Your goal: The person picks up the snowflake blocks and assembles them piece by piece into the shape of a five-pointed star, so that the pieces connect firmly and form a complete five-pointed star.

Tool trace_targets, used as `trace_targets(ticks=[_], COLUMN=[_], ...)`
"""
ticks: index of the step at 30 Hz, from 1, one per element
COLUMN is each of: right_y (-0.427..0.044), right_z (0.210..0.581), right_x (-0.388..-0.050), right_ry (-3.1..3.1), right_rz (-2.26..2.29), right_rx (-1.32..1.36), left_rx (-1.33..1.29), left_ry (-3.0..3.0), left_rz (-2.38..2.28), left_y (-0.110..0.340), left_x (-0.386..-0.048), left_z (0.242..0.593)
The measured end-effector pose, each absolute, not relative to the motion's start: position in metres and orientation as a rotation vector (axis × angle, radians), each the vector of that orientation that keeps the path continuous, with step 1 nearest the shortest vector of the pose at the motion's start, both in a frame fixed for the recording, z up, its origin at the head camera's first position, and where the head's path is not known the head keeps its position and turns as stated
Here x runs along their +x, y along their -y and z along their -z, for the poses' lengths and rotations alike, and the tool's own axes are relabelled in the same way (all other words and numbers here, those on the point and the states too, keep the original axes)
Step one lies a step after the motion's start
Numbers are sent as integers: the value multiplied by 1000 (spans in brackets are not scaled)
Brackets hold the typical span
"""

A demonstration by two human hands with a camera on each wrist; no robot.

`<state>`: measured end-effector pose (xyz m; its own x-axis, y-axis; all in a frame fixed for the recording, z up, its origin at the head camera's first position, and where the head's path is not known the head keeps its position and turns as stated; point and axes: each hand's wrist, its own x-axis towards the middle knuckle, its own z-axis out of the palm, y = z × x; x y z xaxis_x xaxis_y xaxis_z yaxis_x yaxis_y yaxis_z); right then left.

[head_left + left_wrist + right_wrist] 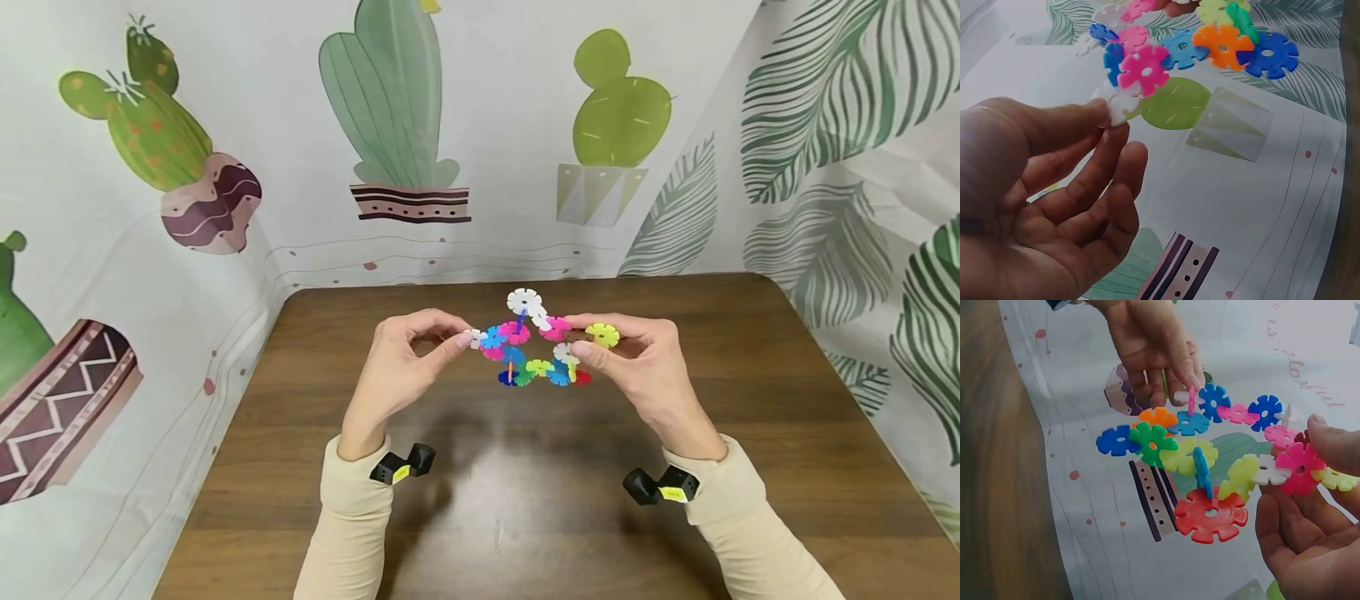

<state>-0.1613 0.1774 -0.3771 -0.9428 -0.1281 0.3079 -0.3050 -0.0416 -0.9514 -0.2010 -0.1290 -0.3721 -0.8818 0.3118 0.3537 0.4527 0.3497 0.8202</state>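
Observation:
Slotted plastic building discs of many colours are joined into a ring-like chain, held up above the table between both hands. My left hand (401, 367) pinches a white disc (1121, 103) at the chain's left end between thumb and finger. A pink disc (1144, 70) adjoins it. On the other side my right hand (652, 367) grips the chain near a pink disc (1299, 467), thumb above and fingers below. A yellow disc (602, 335) sticks out past that grip. Lowest in the right wrist view hangs a red disc (1212, 514); a white disc (523, 302) tops the chain in the head view.
The brown wooden table (495, 533) lies under both hands. A white cloth (495, 125) printed with cacti and leaves hangs behind it and along the sides. Each wrist wears a small black camera, one left (405, 463), one right (662, 486).

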Motion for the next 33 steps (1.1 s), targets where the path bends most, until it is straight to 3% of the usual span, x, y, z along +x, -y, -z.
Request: trace_targets(ticks=[18, 33], right_y=[-187, -188], right_z=[381, 383], right_x=[-165, -165], right_ry=[2282, 2330], right_rz=[-1800, -1696], right_rx=[505, 272], left_rx=[-656, -645], left_ry=[2349, 2358], left_rz=[1599, 1653], left_y=[133, 132], left_x=[-200, -203], left_z=[372, 374])
